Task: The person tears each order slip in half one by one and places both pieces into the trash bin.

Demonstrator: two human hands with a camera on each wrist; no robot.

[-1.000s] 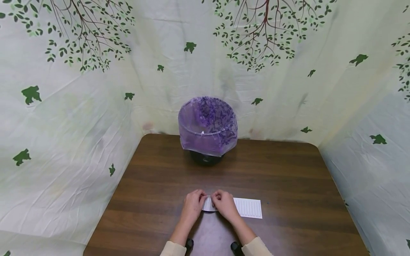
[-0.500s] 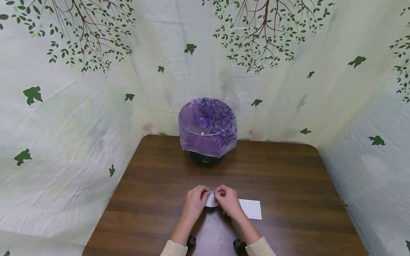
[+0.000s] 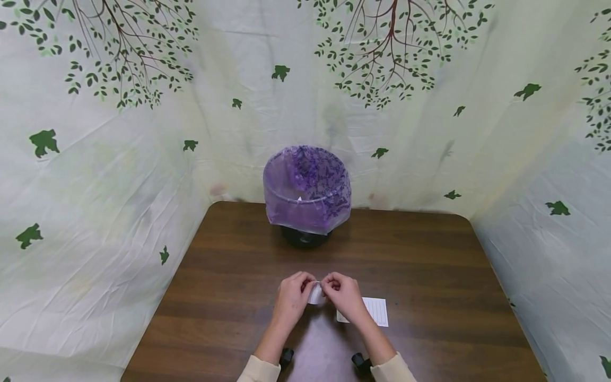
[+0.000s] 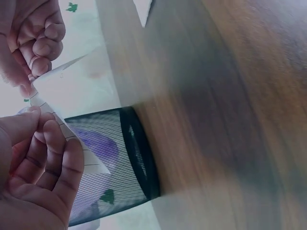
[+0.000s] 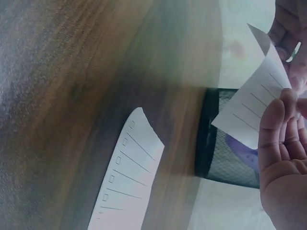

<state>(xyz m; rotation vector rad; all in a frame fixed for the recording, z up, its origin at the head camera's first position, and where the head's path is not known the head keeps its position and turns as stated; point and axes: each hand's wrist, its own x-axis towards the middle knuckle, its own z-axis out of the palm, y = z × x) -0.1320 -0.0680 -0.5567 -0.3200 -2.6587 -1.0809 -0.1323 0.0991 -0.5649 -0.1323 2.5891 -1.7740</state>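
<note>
Since the frame a second earlier, the left hand (image 3: 290,294) and the right hand (image 3: 345,293) have shifted slightly farther out over the surface (image 3: 429,276), toward the bin, carrying a lined paper piece (image 5: 249,103); more of the printed paper strip (image 3: 376,310) lying below is now hidden by the right arm, and its near end shows left of the right wrist. Each hand is closed in a pinch, thumb against fingertips, on the upper edge of the lined paper piece, which hangs between them above the surface with one corner pointing down and part of its edge curled over. The remaining fingers of both hands are curled in toward the palms. Fingertips nearly meet at the middle, while the left forearm (image 3: 274,337) and right forearm (image 3: 374,339) spread apart toward the cream sleeves (image 3: 260,370), with dark wrist devices (image 3: 361,363) on their inner sides. The printed paper strip rests flat on the brown wood-grain surface, with ruled lines and small boxes along one side. Beyond the hands, near the far edge, stands a black mesh bin (image 3: 305,240) with a purple patterned bag liner (image 3: 310,217) folded over its rim. Pale curtains (image 3: 229,132) printed with green leaves and branches surround the far edge and both sides.
</note>
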